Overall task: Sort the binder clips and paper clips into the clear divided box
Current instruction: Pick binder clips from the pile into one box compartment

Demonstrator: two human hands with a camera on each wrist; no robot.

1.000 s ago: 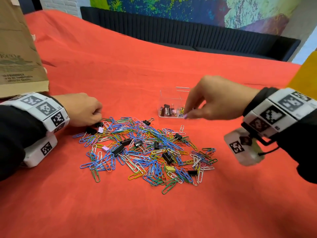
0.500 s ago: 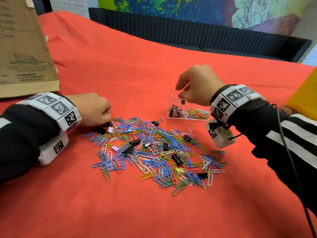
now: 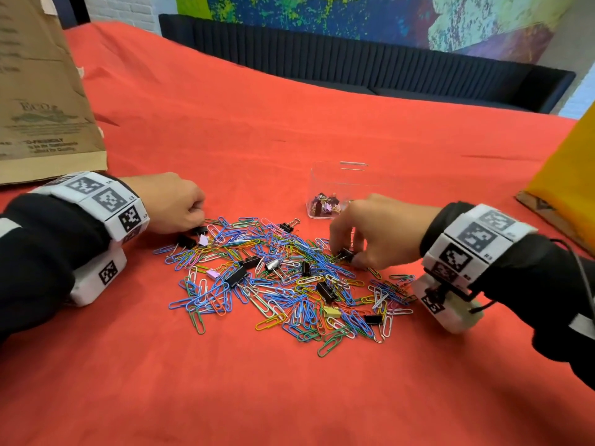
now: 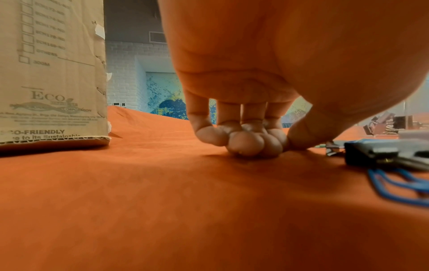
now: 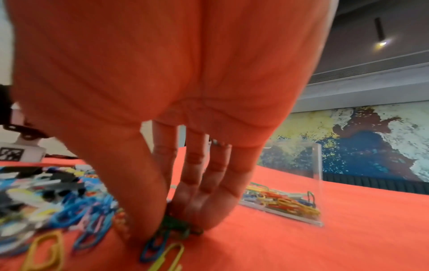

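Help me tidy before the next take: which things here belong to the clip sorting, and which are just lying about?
Job:
- pile of clips
- clear divided box
- right hand, pinching a black binder clip
- left hand

Lying about:
- brown cardboard box
- yellow object

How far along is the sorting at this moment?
Early. Done: the clear divided box holds a few binder clips in one compartment and coloured paper clips in another. In hand: the right hand pinches a black binder clip in the pile; the left hand rests curled at the pile's edge. Left: most of the pile.
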